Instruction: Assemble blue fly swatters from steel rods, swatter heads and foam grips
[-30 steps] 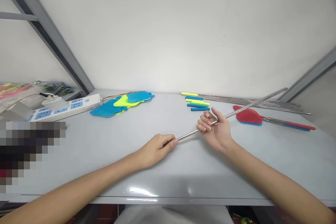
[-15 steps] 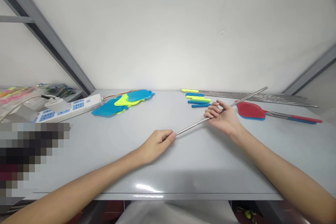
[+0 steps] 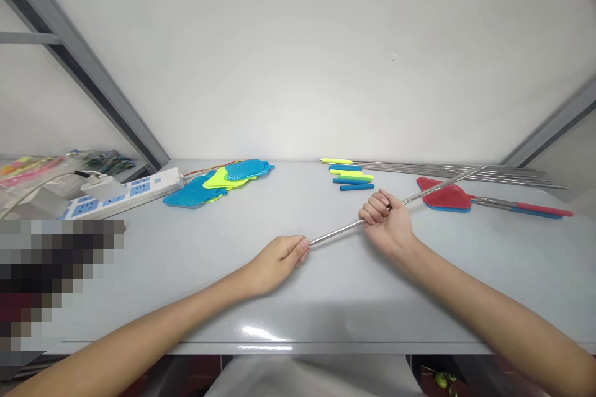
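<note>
Grasping one slim metal rod (image 3: 338,233) between our two hands, we hold it on a slant over the grey bench (image 3: 302,304), its near end low and its far end up to the right. Our left hand (image 3: 280,265) has its fingers closed about the near end, the thumb laid along the rod, so the tip is hidden from us. Our right hand (image 3: 387,223), palm turned towards us, has its fingers curled round the rod further up. Beyond that hand the rod crosses in front of a red fly swatter (image 3: 447,195), which lies on top of a blue fly swatter (image 3: 447,209), their grips pointing right.

Behind, near the wall (image 3: 298,74), we see a bundle of metal rods (image 3: 465,172). Short yellow and blue tubes (image 3: 352,181) lie in a loose stack at its left; we cannot tell whether the rearmost yellow one is fitted on a rod. Left of these, blue and yellow swatter heads (image 3: 190,193) overlap in a pile. Beside them sits a white power strip (image 3: 162,182) with blue sockets, plugs and a cable at its left end.
</note>
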{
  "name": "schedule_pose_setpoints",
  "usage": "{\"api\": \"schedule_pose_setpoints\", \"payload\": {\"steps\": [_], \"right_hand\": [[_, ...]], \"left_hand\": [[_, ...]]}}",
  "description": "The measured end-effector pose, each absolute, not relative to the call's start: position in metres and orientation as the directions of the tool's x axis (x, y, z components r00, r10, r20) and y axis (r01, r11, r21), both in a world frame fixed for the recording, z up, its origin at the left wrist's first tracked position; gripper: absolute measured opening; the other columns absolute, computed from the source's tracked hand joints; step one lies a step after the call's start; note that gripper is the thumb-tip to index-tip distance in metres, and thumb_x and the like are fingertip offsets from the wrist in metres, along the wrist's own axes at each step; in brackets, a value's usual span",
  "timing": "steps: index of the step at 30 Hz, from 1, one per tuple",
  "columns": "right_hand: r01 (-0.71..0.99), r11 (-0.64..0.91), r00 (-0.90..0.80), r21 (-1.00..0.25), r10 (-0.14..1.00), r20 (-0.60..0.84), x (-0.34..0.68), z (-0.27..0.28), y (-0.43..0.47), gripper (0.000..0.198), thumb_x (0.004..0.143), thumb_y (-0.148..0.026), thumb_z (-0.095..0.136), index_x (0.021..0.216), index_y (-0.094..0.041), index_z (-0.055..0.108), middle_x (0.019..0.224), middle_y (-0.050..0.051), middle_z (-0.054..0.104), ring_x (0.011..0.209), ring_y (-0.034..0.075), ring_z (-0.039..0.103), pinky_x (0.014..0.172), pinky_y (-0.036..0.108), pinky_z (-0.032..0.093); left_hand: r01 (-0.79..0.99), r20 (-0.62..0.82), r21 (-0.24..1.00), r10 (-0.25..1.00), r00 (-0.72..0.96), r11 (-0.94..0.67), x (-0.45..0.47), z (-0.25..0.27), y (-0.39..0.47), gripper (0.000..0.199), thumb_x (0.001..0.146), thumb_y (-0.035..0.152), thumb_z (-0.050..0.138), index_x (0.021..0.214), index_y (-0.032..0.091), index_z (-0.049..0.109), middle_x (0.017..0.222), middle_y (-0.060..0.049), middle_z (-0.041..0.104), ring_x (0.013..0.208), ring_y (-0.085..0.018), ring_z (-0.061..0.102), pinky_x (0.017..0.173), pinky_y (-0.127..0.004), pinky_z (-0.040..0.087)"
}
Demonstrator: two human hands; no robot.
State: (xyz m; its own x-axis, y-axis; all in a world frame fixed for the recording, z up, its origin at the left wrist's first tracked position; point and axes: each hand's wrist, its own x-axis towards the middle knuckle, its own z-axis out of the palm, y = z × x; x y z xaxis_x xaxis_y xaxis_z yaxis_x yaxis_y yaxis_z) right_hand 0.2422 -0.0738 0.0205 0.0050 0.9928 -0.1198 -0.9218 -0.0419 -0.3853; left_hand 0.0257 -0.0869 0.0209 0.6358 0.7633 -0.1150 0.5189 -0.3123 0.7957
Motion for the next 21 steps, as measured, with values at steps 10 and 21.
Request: {"api": "schedule_pose_setpoints", "payload": {"steps": [10,21], "right_hand": [[-0.911,-0.007,0.047,-0.411,0.991,-0.122,0.236,0.015,-0.076,0.029,0.078,-0.019,0.039,0.054,-0.017,0.022,0.042,-0.007,0.013,0.034,0.006,0.016,0.034,0.02,0.022],[-0.883,-0.119,-0.093,-0.454,0.993,-0.078,0.243,0.032,-0.073,0.027,0.077,-0.016,0.042,0.057,-0.017,0.024,0.045,-0.007,0.014,0.036,0.006,0.02,0.036,0.019,0.025]], "left_hand": [[0.462,-0.158,0.863,0.761,0.629,-0.203,0.024,0.016,-0.081,0.039,0.082,0.043,0.022,0.057,0.016,0.034,0.051,0.005,0.03,0.047,-0.007,0.028,0.047,-0.02,0.027],[0.497,-0.089,0.815,0.782,0.617,-0.299,0.026,0.015,-0.083,0.038,0.082,0.041,0.023,0.057,0.016,0.038,0.052,0.005,0.035,0.049,-0.007,0.031,0.048,-0.019,0.028]]}}
